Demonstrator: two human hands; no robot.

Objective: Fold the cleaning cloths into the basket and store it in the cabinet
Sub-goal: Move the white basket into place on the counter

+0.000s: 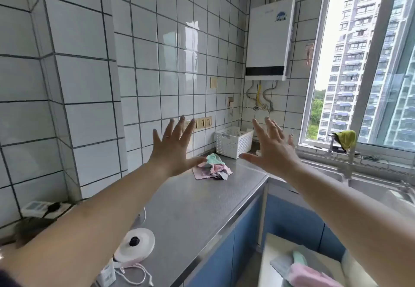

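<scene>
A crumpled pile of pink, mint and grey cloths lies on the steel counter at the centre of the frame. Just behind it, toward the corner, stands the white basket. Your left hand and right hand are raised either side of the pile, fingers spread wide, holding nothing. More cloths lie at lower right, and a white kettle at lower left.

I am seeing all this through one wide-angle camera on my head, looking forward and slightly down along my outstretched arms toward the kitchen corner. My left hand and right hand are filling the near middle, the countertop is running away below, and straight lines are bending at the edges.
</scene>
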